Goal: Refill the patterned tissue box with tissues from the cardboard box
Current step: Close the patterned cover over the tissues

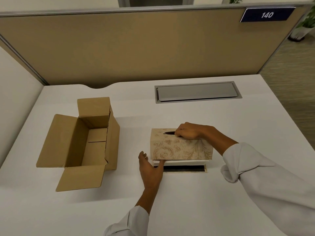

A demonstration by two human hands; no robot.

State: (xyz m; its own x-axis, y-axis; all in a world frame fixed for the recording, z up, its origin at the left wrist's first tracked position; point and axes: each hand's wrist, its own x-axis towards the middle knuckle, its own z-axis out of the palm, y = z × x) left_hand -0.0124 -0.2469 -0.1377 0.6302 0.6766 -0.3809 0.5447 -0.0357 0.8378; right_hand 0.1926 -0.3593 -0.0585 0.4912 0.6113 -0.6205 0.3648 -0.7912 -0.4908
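Observation:
The patterned tissue box [180, 149], beige with pale scrollwork, is held a little above its base plate [185, 169], which lies flat on the white desk [204, 193]. A white tissue pack [187, 162] shows in the gap between cover and base. My right hand [187, 132] grips the top of the cover, fingers at its oval slot. My left hand [150, 169] is at the cover's left end, thumb touching the white pack under it. The cardboard box [88, 142] stands open to the left and looks empty.
A grey cable hatch [196, 91] is set into the desk behind the tissue box. A tan partition [136, 48] with a "140" sign [266, 14] closes the far side. The desk's right edge drops to carpet.

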